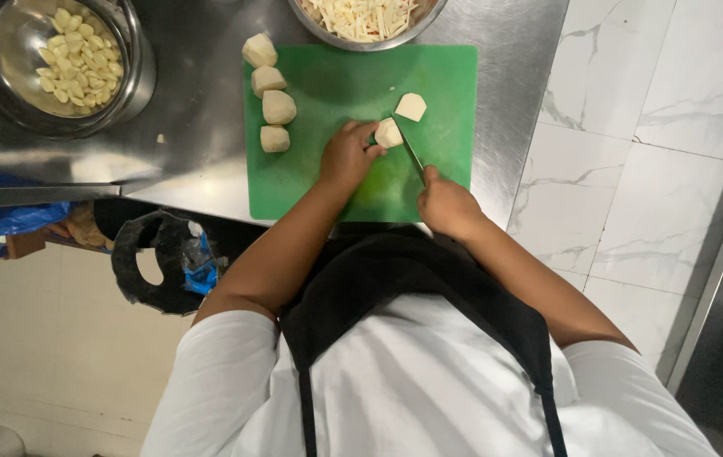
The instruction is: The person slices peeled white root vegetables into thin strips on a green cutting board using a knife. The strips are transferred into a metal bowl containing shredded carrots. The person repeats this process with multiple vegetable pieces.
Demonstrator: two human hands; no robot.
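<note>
On the green plastic cutting board [310, 182], the left hand [346, 158] pinches a pale peeled vegetable chunk [388, 134] steady so the right hand [448, 206], fist wrapped around a dark-handled knife [413, 153], can slice beside the fingers

I saw a pale peeled potato chunk [389, 134] lying on the green cutting board [353, 182], near its middle, flat cut face up. A knife [412, 152] with a thin dark blade stood slanted against its right side, tip touching it. A second cut piece [411, 107] lay just beyond, apart.
</note>
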